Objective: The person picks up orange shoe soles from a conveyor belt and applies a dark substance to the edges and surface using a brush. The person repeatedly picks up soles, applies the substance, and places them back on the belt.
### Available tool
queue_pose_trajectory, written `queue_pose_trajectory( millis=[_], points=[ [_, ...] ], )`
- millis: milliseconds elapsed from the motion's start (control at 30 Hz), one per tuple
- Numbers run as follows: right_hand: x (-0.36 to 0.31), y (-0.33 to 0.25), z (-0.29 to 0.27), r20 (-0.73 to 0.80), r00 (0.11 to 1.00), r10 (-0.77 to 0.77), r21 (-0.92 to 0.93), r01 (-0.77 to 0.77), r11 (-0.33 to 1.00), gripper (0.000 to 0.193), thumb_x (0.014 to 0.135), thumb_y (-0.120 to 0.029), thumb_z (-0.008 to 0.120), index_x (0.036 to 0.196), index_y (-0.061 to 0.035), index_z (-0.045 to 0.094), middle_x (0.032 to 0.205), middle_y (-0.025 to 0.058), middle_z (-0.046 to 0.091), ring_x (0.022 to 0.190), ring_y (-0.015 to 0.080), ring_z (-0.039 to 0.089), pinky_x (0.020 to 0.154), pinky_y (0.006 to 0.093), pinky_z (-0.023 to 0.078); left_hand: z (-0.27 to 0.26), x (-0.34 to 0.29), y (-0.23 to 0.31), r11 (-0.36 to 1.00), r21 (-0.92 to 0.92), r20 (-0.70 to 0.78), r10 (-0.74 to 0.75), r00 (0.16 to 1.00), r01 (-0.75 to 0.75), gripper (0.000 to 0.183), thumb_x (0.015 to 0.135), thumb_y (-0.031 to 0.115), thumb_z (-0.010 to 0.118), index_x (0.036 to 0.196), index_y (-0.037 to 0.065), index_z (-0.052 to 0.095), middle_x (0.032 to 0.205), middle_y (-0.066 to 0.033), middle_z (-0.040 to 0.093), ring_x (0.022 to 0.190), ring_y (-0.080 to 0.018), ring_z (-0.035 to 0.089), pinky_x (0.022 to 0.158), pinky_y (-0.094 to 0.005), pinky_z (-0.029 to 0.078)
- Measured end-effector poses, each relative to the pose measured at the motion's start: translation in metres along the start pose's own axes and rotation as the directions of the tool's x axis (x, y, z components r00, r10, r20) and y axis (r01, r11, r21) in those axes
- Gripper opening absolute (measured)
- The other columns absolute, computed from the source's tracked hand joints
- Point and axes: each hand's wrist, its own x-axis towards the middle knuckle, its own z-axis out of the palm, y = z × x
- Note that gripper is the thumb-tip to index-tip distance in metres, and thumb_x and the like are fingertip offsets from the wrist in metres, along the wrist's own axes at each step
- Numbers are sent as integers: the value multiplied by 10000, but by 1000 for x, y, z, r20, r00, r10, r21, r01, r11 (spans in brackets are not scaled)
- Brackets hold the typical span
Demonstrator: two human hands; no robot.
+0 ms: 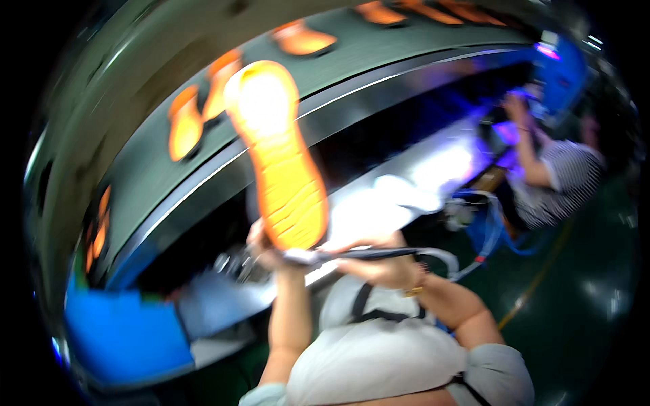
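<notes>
An orange shoe sole [291, 183], grooved across its near half and glaring white at its far end, stands up before me. My left hand [263, 247] is closed around its near end. Across that same end lies a slim dark pen-like tool [369, 254] with a pale front part. My right hand [384, 262] grips this tool, and a white hose or cable [443, 257] runs off its back end. The tool's tip is close to my left hand; blur hides whether it touches the sole.
Beyond the sole curves a grey-green conveyor belt [152, 183] with a metal edge, carrying several orange soles [185, 125]. A white work surface [365, 213] lies below it. At right, a co-worker in a striped top [558, 179] works under violet light. A blue bin [125, 338] stands lower left.
</notes>
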Motion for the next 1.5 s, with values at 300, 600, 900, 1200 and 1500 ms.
queue_pose_trajectory(
  millis=[300,600,900,1200,1500],
  points=[
    [0,7,-8,101,992,-73,114,61,992,167,716,47,618,883,38,615,883,156,636,813,193,625,759,280,487,19,-10,11,894,-367,315,-139,939,256,327,790,225,459,964,-42,533,1038,-208,575,904,-277,589,846,-379,449],
    [33,-4,-23,207,978,24,314,-90,945,159,714,53,625,870,23,632,861,132,642,826,194,623,754,279,488,23,-2,31,891,-296,377,-222,899,345,331,783,236,448,967,-31,513,1027,-183,576,906,-262,578,832,-362,445],
    [49,-9,-34,326,945,14,38,-28,999,150,720,1,642,867,20,624,856,115,642,789,177,619,716,273,490,22,14,38,879,-289,518,-190,834,380,254,779,214,454,911,5,514,1028,-177,573,910,-273,574,827,-377,449],
    [59,-29,-44,498,863,-80,-78,137,987,184,667,47,667,836,-19,638,870,103,648,825,199,622,730,281,480,26,11,48,765,-83,356,-577,736,639,444,799,254,425,1111,-59,471,1083,-257,530,950,-351,566,829,-430,466],
    [49,-11,-61,708,700,92,-44,-86,995,160,697,12,657,853,-6,628,838,127,647,800,221,637,730,286,499,49,-1,65,480,338,14,-863,505,810,283,789,172,549,991,-25,559,957,-135,601,827,-190,594,754,-292,486]
  ],
)
